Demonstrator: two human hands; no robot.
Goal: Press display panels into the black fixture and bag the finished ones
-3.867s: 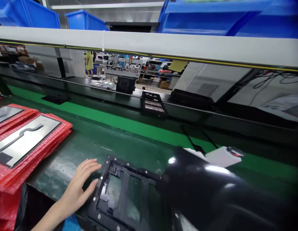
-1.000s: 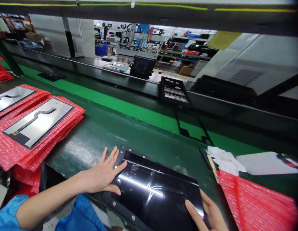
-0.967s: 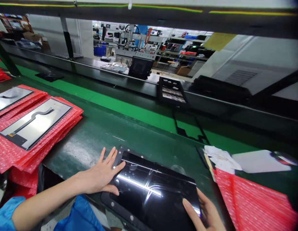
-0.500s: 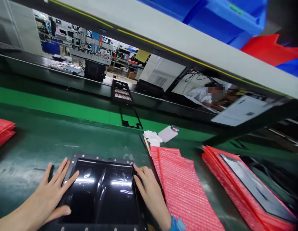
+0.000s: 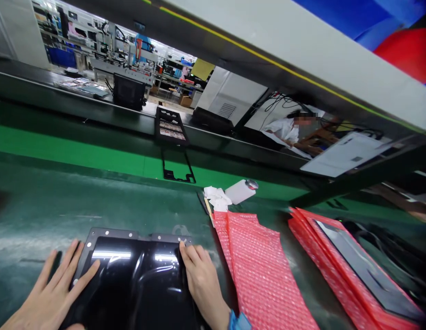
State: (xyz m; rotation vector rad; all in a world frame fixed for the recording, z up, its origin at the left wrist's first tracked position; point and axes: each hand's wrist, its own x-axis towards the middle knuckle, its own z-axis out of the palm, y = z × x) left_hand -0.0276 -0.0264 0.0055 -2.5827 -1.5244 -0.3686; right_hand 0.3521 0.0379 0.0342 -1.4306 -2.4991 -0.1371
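A glossy black screen lies in a dark flat frame with round light dots along its border. Its surface bulges and reflects light near the middle. My left hand rests with fingers spread over the frame's left edge, the index finger reaching onto the screen. At the screen's upper right corner, my right hand has its fingers drawn together on the edge. The fingertips' underside is hidden. Close by on the right lies a red bubble-wrap bag.
A white bottle lies tilted beside crumpled white tissue. More red bubble-wrap bags carry a dark panel at right. Beyond are a thin black frame and a black tray. A shelf hangs overhead; a person sits beyond.
The camera view has shifted, and the screen with its frame appears lower and further left. My right fingers are drawn closer together at the corner; my left hand stays spread.
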